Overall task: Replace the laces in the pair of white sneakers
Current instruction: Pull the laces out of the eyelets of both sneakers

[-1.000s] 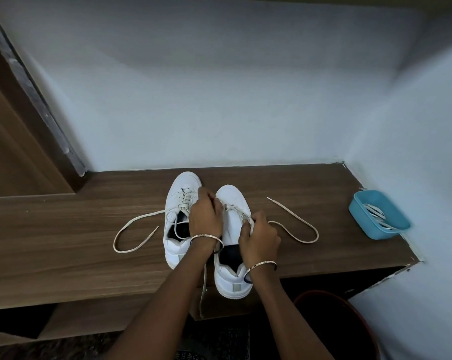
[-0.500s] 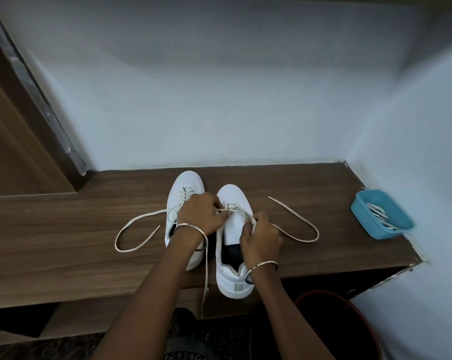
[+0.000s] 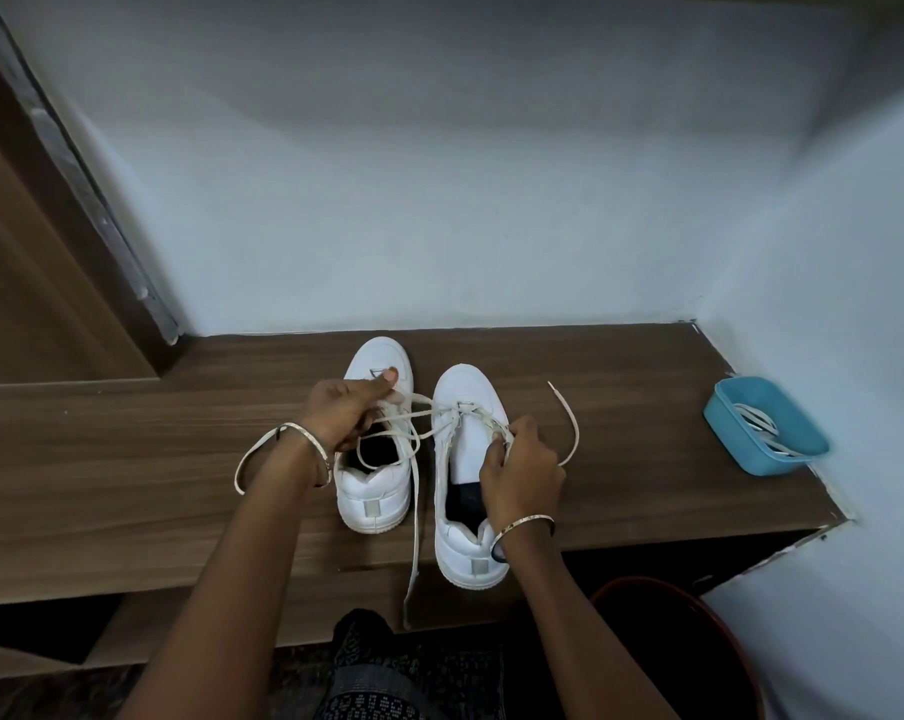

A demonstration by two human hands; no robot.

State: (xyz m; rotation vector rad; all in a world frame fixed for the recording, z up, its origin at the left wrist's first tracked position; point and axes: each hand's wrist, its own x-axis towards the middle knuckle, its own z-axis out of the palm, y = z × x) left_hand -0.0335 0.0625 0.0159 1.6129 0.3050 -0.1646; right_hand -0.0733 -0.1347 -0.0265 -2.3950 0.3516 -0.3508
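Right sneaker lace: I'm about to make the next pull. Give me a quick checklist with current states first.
1. Grip: the left hand grips the lace: ok.
2. Anchor: the right hand pinches the lace at the eyelets of the right sneaker: ok.
3. Right sneaker fully on the wooden shelf: not ok, its heel reaches the front edge.
4. Lace clear of the left sneaker: not ok, strands cross its opening.
5. The loose end is free: cannot tell; it hangs over the shelf's front edge.
6. Spare laces at hand: ok, they lie in the blue tray.
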